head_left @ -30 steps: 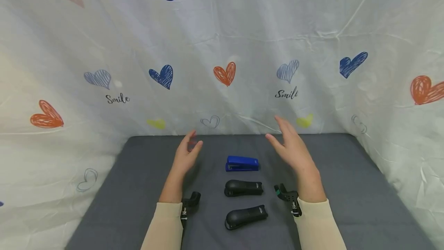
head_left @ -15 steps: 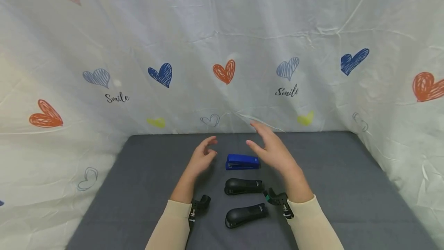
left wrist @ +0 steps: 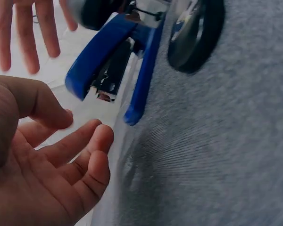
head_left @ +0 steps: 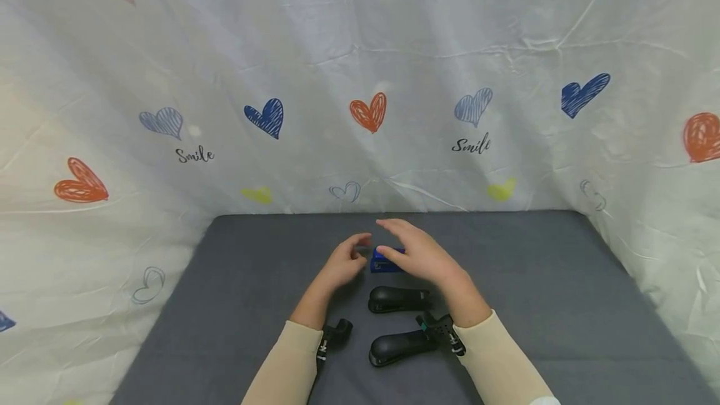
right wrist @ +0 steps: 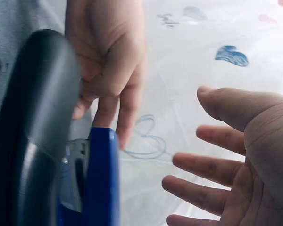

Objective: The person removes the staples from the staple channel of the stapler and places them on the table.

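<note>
The head view looked forward and down from above and behind the left hand (head_left: 340, 265) and right hand (head_left: 422, 258), the farthest off, spanning the grey table (head_left: 270, 286) and patterned backdrop (head_left: 315, 74). The left wrist view sat low and close, facing past its hand to the blue stapler (left wrist: 101, 54), turned sideways with the table at right. The right wrist view, likewise close, was turned opposite, a black stapler (right wrist: 42, 108) very near the lens. All three shared both hands and the blue stapler.
</note>
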Tool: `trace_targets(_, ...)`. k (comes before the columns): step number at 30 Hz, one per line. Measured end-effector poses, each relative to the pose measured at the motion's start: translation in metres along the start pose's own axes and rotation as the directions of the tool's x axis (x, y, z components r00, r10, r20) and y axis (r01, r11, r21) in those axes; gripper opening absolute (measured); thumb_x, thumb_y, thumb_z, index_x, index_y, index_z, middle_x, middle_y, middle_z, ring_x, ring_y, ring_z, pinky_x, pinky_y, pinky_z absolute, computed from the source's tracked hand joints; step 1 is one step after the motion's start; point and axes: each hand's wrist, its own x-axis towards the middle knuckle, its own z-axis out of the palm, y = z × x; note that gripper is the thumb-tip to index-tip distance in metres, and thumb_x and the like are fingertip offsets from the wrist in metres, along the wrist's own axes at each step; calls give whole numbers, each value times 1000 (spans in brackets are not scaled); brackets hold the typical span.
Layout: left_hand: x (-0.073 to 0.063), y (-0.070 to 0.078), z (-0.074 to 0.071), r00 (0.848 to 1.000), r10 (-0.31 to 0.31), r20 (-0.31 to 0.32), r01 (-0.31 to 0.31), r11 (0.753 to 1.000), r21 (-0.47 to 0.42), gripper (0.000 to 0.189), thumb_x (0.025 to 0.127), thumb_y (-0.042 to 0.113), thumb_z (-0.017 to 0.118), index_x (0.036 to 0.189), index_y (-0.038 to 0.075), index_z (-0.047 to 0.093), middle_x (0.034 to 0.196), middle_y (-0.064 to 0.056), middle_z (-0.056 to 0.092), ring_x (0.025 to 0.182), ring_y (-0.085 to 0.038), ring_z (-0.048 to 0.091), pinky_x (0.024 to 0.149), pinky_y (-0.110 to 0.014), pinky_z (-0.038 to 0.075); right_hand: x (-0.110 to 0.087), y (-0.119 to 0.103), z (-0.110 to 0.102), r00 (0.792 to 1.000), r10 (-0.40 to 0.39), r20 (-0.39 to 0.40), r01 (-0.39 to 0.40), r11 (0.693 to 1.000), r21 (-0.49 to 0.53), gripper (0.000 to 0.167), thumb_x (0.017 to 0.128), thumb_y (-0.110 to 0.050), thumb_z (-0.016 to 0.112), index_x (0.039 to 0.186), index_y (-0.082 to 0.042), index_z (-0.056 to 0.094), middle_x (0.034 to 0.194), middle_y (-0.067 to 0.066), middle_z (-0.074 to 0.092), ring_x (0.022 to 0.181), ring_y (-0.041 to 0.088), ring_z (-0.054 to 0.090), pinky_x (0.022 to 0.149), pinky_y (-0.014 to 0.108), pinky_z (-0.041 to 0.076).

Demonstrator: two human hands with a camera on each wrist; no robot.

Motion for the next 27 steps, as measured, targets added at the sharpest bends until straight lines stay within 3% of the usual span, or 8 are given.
trace_targets(5,0,-2,6,999,-11,53,8,999,52,62,85,-6,57,146,2,53,131,-17,62,63,-13,48,58,-29,42,3,-1,9,996,-10,86,12,999,-32,50,104,-26,64,148,-5,54,146,14,55,136,31,50,110,49,40)
trace_targets(9,0,-4,11,998,-10,54,5,996,87,59,82,-5,62,141,-2,57,120,-16,63,64,-13,49,57,-29,42,6,0,15,993,14,118,-5,997,-81,42,102,-15,66,142,-3,60,138,14,61,130,31,56,107,47,44)
trace_targets(16,2,-6,17,1000,18,16,-21,984,179,42,85,-4,71,128,-8,66,110,-14,62,71,-13,50,63,-28,44,8,1,22,993,58,103,-39,984,-172,38,95,1,70,133,-3,68,125,13,68,117,30,64,98,44,50)
trace_targets(21,0,-5,19,1000,19,9,-20,982,187,32,88,-4,72,120,-7,71,108,-13,62,73,-15,50,64,-30,44,9,3,26,992,86,88,-66,975,-212,41,94,3,70,133,-10,69,122,9,70,115,28,65,98,43,51)
trace_targets(27,-1,-5,19,998,60,7,-60,971,232,25,88,-4,72,113,-6,74,105,-10,61,77,-16,52,69,-31,45,10,6,28,994,65,83,-46,977,-206,39,94,3,70,131,-10,70,120,7,71,114,25,66,97,42,51)
